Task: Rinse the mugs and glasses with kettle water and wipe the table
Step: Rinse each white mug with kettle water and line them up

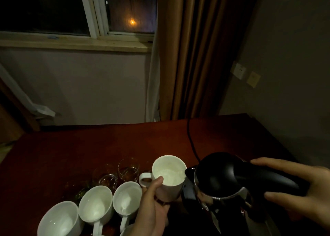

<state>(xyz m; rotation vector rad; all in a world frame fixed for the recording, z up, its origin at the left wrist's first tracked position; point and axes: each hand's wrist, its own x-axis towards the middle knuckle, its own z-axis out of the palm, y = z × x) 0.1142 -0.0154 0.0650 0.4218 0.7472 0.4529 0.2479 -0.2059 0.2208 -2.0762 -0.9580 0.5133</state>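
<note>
The left hand [151,205] gripped a white mug [168,176], tilted toward the kettle [223,184], whose spout touched its rim. The right hand [303,191] clasped the kettle's handle. Three mugs [96,203] crowded the table's [71,146] near-left edge, with glasses [128,168] just behind. The far table lay open to the curtain [196,57].

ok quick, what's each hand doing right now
Left hand: holding the mug by its body.
Right hand: gripping the kettle by its handle.
</note>
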